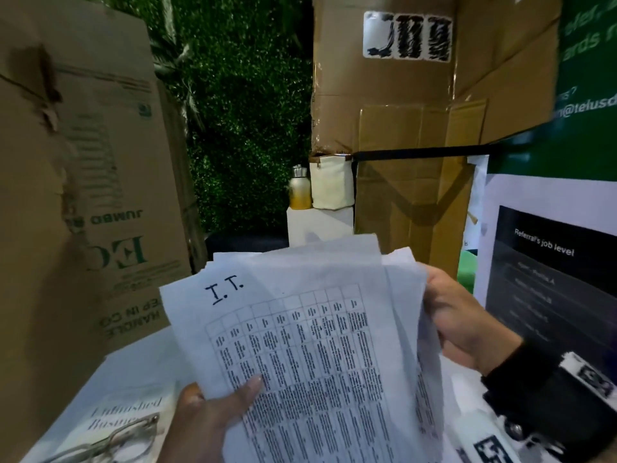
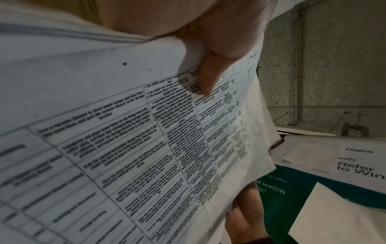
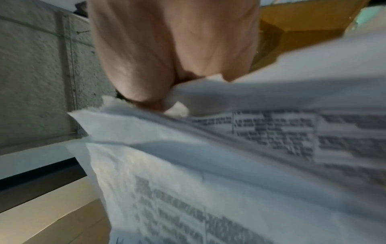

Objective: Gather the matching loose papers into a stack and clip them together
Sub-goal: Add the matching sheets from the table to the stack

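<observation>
Both hands — left hand [image 1: 213,419], right hand [image 1: 464,325] — grip the papers [image 1: 317,345] at lower centre, gathered but uneven, with no clip on yet.

left hand [image 1: 213,419]: raised at lower left, thumb pressed flat, pinching | right hand [image 1: 464,325]: raised at right, fingers curled, gripping; black wrist strap

papers [image 1: 317,345]: lower edge cropped | table print blurred, unreadable
</observation>
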The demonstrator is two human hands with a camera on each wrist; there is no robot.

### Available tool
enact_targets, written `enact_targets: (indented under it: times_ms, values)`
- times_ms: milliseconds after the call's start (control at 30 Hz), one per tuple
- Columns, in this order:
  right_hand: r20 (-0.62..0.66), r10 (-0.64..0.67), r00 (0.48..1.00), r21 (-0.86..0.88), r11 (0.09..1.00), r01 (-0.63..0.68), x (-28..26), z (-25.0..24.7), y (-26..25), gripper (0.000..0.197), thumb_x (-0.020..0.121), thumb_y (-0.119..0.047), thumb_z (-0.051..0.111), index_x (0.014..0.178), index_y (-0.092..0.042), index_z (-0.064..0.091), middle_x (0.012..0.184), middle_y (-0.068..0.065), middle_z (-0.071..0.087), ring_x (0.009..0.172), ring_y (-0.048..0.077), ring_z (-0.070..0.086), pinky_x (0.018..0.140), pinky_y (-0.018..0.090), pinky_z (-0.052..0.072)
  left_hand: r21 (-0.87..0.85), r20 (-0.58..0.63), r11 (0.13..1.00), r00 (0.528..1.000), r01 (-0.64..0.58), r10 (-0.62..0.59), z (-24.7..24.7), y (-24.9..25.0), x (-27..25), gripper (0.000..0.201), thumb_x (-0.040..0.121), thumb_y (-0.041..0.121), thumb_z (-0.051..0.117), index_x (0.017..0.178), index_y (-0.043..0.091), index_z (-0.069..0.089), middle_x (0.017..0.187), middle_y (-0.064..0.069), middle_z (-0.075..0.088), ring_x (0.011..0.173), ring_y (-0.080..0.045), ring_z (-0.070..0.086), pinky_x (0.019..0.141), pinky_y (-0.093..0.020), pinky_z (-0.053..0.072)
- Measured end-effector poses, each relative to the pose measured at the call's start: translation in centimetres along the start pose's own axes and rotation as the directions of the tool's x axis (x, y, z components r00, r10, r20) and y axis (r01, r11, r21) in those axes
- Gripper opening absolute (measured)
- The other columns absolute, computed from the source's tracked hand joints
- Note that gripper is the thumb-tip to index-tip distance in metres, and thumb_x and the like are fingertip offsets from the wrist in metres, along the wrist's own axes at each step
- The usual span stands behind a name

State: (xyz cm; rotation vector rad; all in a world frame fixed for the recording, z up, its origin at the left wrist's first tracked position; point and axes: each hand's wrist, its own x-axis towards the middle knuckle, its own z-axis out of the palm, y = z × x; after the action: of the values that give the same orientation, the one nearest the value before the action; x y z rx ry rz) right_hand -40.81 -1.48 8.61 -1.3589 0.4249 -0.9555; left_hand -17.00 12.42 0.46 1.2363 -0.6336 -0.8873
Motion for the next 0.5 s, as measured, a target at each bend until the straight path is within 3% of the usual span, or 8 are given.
enact_targets:
  times_ms: [67,133,167,233,300,333,433,500]
  values:
    - [-0.013,-0.001,1.000,0.086,0.996,0.002,-1.1,0.7,1.0,0.043,0.046,-0.045,0.092,0.076,-0.017,0.079,0.078,0.013,0.076,0.067,0.026,0.074,0.055,0.039,0.063,-0.044,0.025,0.999,1.000,-0.014,0.015,0.0,0.0,-0.1,0.047,0.056,-0.007,0.088,0.100,-0.001,0.072,0.088,-0.015,0.080,0.096,-0.039,0.070,0.101,-0.055,0.048]
    - [-0.044,-0.035,0.998,0.119,0.992,0.040,-2.1,0.8,2.7,0.021,0.071,-0.045,0.073,0.069,-0.024,0.079,0.075,0.009,0.076,0.066,0.025,0.075,0.057,0.037,0.063,-0.075,0.014,0.996,0.999,-0.050,0.051,0.2,-0.6,-0.4,0.054,0.051,-0.005,0.085,0.103,0.001,0.073,0.094,-0.014,0.080,0.100,-0.039,0.070,0.100,-0.057,0.048]
    - [-0.090,-0.072,0.993,0.128,0.988,0.083,-2.7,0.9,3.4,0.024,0.080,-0.040,0.061,0.074,-0.027,0.080,0.081,0.008,0.077,0.072,0.025,0.075,0.062,0.038,0.063,-0.097,-0.004,0.993,0.998,-0.068,0.068,0.0,-0.9,-0.6,0.057,0.049,-0.005,0.087,0.104,0.002,0.073,0.097,-0.014,0.079,0.102,-0.039,0.070,0.100,-0.058,0.048]
    - [-0.121,-0.106,0.987,0.120,0.985,0.121,-4.0,0.3,4.8,0.029,0.082,-0.049,0.060,0.089,-0.028,0.080,0.095,0.008,0.078,0.084,0.028,0.076,0.072,0.042,0.063,-0.145,0.001,0.985,0.996,-0.090,0.091,-0.4,-1.2,-0.8,0.051,0.053,0.003,0.083,0.103,0.002,0.072,0.099,-0.015,0.079,0.100,-0.037,0.070,0.100,-0.058,0.048]
    - [-0.069,-0.147,0.987,0.035,0.988,0.149,-5.2,0.1,5.8,0.047,0.069,-0.061,0.075,0.102,-0.028,0.077,0.106,0.010,0.076,0.094,0.032,0.074,0.077,0.047,0.062,-0.137,-0.009,0.983,0.993,-0.118,0.118,-0.6,-1.1,-1.1,0.048,0.057,0.007,0.078,0.104,0.004,0.071,0.098,-0.012,0.079,0.098,-0.034,0.071,0.101,-0.055,0.048]
    - [-0.039,-0.164,0.986,-0.039,0.986,0.162,-5.7,0.1,6.3,0.049,0.066,-0.056,0.081,0.106,-0.029,0.075,0.108,0.010,0.076,0.097,0.033,0.073,0.078,0.045,0.061,-0.132,-0.007,0.983,0.992,-0.128,0.128,-0.6,-1.1,-1.2,0.047,0.060,0.007,0.078,0.106,0.006,0.071,0.099,-0.010,0.080,0.098,-0.032,0.071,0.101,-0.054,0.049]
    - [-0.004,-0.159,0.987,-0.206,0.966,0.154,-6.6,1.0,7.0,0.065,0.038,-0.056,0.093,0.096,-0.034,0.076,0.099,0.006,0.078,0.089,0.025,0.075,0.070,0.030,0.061,-0.091,0.009,0.978,0.982,-0.185,0.187,-0.7,-1.1,-1.4,0.045,0.071,0.001,0.075,0.114,0.011,0.067,0.102,-0.004,0.080,0.099,-0.027,0.073,0.099,-0.052,0.051]
    - [-0.011,-0.144,0.990,-0.253,0.958,0.136,-6.8,1.4,7.1,0.074,0.025,-0.059,0.094,0.093,-0.035,0.075,0.095,0.004,0.078,0.086,0.022,0.075,0.067,0.027,0.060,-0.077,0.030,0.975,0.977,-0.208,0.211,-0.7,-1.0,-1.7,0.051,0.068,0.001,0.077,0.116,0.013,0.065,0.103,-0.003,0.080,0.098,-0.025,0.075,0.097,-0.052,0.052]
